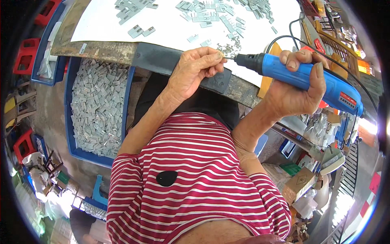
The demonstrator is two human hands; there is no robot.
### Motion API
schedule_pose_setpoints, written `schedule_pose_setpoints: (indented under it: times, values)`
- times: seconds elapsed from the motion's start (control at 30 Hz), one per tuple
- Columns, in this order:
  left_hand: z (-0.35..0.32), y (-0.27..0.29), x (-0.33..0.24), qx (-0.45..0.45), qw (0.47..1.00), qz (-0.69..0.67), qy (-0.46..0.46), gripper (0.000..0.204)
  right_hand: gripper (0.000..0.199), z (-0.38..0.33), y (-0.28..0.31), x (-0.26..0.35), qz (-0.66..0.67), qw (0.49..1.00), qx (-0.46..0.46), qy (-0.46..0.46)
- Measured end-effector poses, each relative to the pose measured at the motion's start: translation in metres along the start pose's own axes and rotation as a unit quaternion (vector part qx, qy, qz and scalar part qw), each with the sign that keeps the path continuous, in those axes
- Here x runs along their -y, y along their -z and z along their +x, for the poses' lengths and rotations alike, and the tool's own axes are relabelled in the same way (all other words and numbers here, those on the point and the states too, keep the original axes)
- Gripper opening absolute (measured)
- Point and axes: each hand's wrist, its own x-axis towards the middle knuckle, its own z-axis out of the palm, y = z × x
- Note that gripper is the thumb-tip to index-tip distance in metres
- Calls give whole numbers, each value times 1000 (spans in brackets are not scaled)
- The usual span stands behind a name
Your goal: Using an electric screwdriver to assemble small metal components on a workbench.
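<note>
My right hand (296, 91) is wrapped round a blue electric screwdriver (284, 72) with a black nose, held nearly level and pointing left. Its thin bit (229, 58) reaches my left hand (194, 68), whose thumb and fingers are pinched together at the bit's tip. Whatever sits in that pinch is hidden by the fingers. Just beyond the tip, small dark screws (230, 45) lie scattered on a white sheet (170, 30). Grey metal plates (201, 14) with slots and holes are spread farther back, and a few more plates (141, 31) lie to the left.
On the left, a blue bin (68, 110) is heaped with similar grey pieces. A dark pad (156, 59) covers part of the worn table's front edge. The screwdriver's black cable (290, 36) loops at the right. Cartons (300, 185) and bags crowd the lower right; red stools (26, 55) stand far left.
</note>
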Motion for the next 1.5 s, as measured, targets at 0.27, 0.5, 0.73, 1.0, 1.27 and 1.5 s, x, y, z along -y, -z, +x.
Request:
schedule_pose_setpoints:
  times: [0.27, 0.5, 0.73, 1.0, 1.27, 1.5]
  values:
    - [1, -3, 1, -6, 1000, 17, 2, 18, 24, -1, 0, -1, -8, 1000, -3, 8]
    - [2, -3, 2, 6, 999, 31, -8, 19, 24, -1, 3, 0, 0, 1000, -8, 4]
    - [2, -5, 2, -1, 999, 43, -1, 18, 23, -1, 6, 1, -48, 997, 66, 12]
    - [4, -2, 3, 9, 1000, -5, 3, 17, 28, 0, 8, -5, 32, 997, 68, 16]
    - [1, -7, 2, -6, 996, 84, -18, 19, 27, 0, 6, -5, 14, 999, 31, 15]
    - [2, -5, 4, 14, 999, 43, -16, 21, 27, 0, 8, -6, 17, 1000, 15, 19]
